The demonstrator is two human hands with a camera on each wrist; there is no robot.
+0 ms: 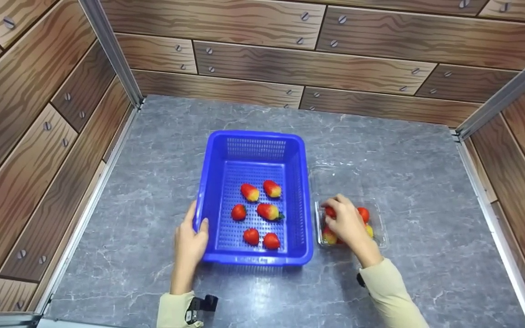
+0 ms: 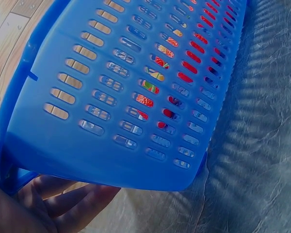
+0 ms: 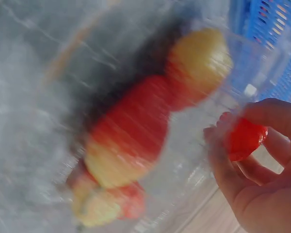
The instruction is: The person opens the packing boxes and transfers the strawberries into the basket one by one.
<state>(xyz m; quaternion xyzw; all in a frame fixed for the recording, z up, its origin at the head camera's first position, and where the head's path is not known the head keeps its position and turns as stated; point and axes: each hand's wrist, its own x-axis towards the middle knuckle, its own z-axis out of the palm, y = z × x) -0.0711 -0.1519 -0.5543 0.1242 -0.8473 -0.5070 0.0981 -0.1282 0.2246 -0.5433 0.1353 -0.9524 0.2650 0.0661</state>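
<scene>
My left hand (image 1: 190, 241) grips the left rim of a blue plastic basket (image 1: 309, 205), thumb over the edge. In the left wrist view its fingers (image 2: 82, 204) curl beneath the rim beside the slotted wall. Several red and yellow strawberries (image 1: 249, 192) lie spread on the basket's perforated floor. Over a clear plastic box (image 1: 383, 237) right of the basket, my right hand (image 1: 347, 221) reaches in from the front. Its thumb and fingers hold a red strawberry (image 3: 245, 138), plain in the right wrist view. Other strawberries (image 3: 131, 131) lie in the box, partly hidden by the hand in the head view.
The box's clear lid (image 1: 335, 180) lies folded back behind it. Both containers are on a grey marbled tabletop (image 1: 435, 218). Wood-patterned panels (image 1: 253, 59) wall in the back and both sides, with metal posts (image 1: 116, 54) at the corners.
</scene>
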